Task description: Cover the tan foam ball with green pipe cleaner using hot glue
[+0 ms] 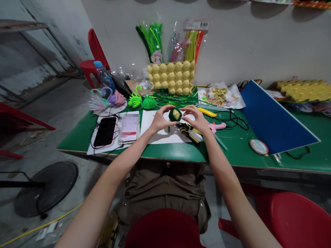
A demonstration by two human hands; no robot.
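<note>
Above the white paper [155, 137] I hold a small dark-green fuzzy cup-like piece [175, 114] with a pale yellow middle. My left hand [161, 119] grips its left side, thumb below and fingers curled over the top. At its right edge, the fingertips of my right hand [195, 119] are curved against it. Under my right hand lie black-and-yellow pliers [190, 133]. A pink glue gun [218, 126] and a yellow utility knife [207, 112] rest to the right. Dark-green pipe cleaners [173, 98] lie behind my hands.
A yellow egg carton [172, 75] leans at the back below bagged pipe cleaners [155, 41]. Two phones, a black one [105, 131] and a lit one [128, 127], lie left near pipe-cleaner swans [136, 98]. A blue board [274, 117] and tape roll [258, 146] are right.
</note>
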